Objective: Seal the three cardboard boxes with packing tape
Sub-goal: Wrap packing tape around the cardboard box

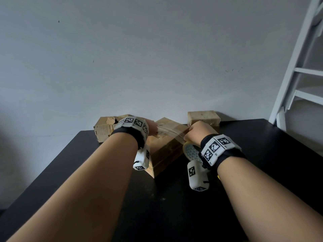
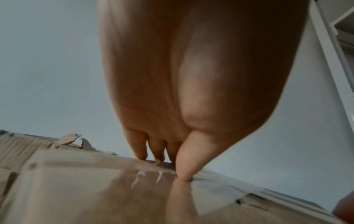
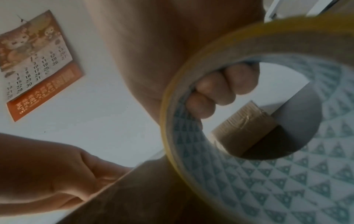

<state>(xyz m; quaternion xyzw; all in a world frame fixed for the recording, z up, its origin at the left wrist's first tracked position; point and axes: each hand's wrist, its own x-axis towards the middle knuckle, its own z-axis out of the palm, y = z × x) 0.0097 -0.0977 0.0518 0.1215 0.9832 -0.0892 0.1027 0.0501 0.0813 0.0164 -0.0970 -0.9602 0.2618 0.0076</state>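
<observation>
Three cardboard boxes stand at the back of a black table [image 1: 166,206]. The left box [image 1: 103,131] has a torn top; the right box [image 1: 203,117] stands by the wall. My left hand [image 1: 153,127] presses straight fingertips [image 2: 141,153] and thumb onto the top of the middle box [image 1: 166,147], holding down the tape end. A strip of clear tape [image 1: 170,133] stretches from there to the tape roll [image 1: 190,151]. My right hand [image 1: 197,132] grips the roll at the box's right edge, its fingers [image 3: 220,91] curled through the core of the tape roll [image 3: 268,181].
A white ladder-like frame [image 1: 297,70] stands at the right, beside the table's far corner. A grey wall runs right behind the boxes. A calendar [image 3: 36,65] hangs on it. The dark tabletop stretches toward me in front of the boxes.
</observation>
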